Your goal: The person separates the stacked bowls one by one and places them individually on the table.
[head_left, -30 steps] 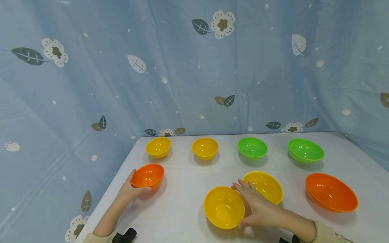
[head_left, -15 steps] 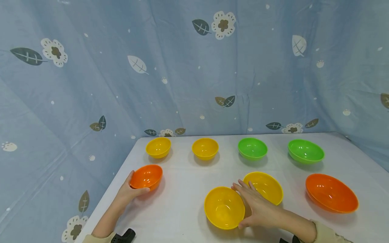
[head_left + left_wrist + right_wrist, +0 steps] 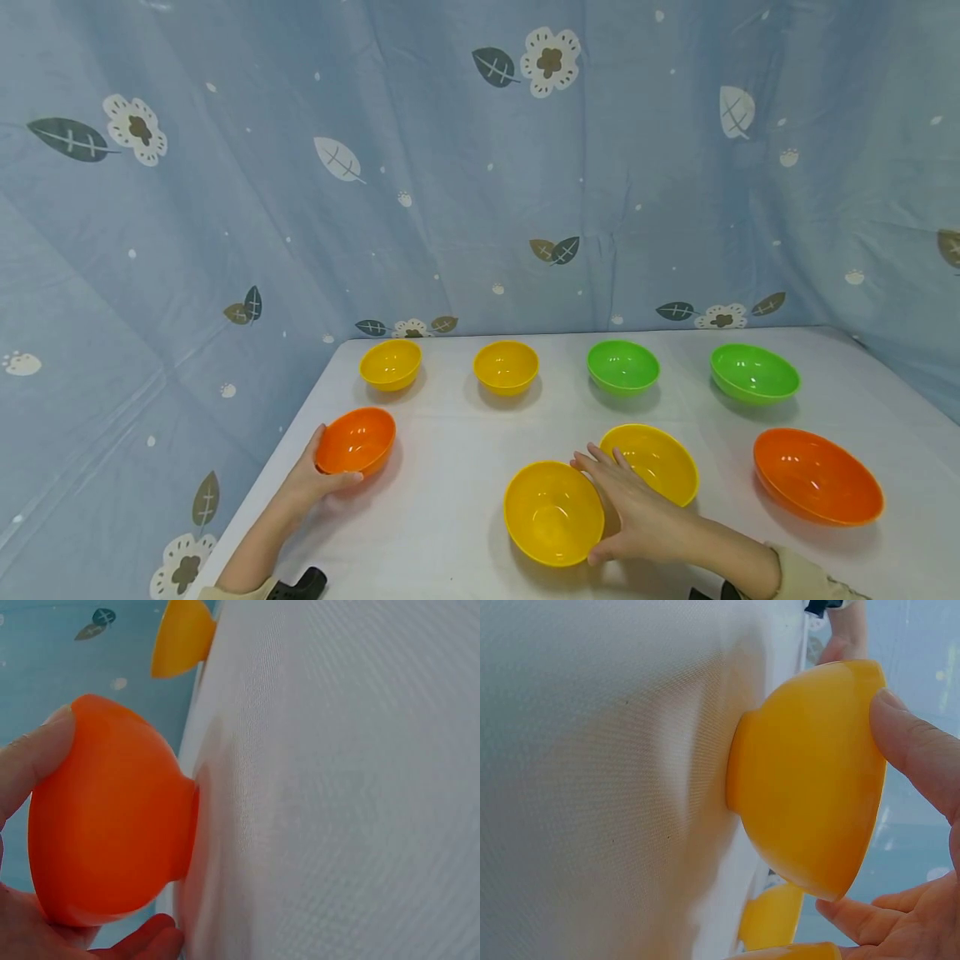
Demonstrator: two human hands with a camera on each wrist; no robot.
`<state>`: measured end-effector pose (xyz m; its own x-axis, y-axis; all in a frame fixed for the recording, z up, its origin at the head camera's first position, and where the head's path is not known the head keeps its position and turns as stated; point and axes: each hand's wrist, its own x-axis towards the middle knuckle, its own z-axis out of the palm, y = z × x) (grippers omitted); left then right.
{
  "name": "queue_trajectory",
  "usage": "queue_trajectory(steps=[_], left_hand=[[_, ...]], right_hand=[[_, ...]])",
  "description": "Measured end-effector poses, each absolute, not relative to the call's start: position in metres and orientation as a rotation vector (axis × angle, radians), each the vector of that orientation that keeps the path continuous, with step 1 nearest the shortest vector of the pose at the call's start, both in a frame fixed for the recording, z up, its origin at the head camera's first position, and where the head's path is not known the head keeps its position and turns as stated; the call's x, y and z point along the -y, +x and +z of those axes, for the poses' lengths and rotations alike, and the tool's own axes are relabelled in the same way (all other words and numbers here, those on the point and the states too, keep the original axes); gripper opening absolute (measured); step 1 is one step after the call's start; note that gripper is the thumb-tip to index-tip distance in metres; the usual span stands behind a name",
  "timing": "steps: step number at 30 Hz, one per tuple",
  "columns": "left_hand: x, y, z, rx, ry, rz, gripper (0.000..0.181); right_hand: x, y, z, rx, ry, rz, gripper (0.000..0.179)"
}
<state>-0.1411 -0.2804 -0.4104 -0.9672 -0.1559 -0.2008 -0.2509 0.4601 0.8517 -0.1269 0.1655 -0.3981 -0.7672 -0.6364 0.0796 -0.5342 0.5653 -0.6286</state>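
Observation:
On the left of the head view, my left hand [image 3: 311,482] holds a small orange bowl [image 3: 356,442], thumb on the near side and fingers behind its left side. The left wrist view shows that bowl [image 3: 112,817] from the side, its foot right at the white cloth and the thumb on its rim. My right hand [image 3: 637,517] spans the right side of a yellow bowl [image 3: 553,512] near the front middle. In the right wrist view the thumb presses that yellow bowl's [image 3: 810,772] rim, with a fingertip at the opposite edge. Behind the right hand sits another yellow bowl [image 3: 652,462], partly covered.
Along the back of the white-covered table [image 3: 450,500] stand two yellow bowls, left [image 3: 391,365] and middle [image 3: 506,367], then two green bowls, one [image 3: 622,367] beside the other [image 3: 754,373]. A larger orange bowl [image 3: 817,477] is at the right. A blue patterned curtain [image 3: 450,167] hangs behind.
My left hand has drawn the small orange bowl a little to the left and nearer to me. The right hand and its yellow bowl have stayed in place.

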Motion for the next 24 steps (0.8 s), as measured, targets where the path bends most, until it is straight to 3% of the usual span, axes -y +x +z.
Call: queue_trajectory(steps=[24], left_hand=[[0.2875, -0.1364, -0.4101, -2.621, -0.317, 1.468, 0.116]], right_hand=[[-0.1648, -0.1257, -0.3981, -2.658, -1.013, -0.983, 0.109]])
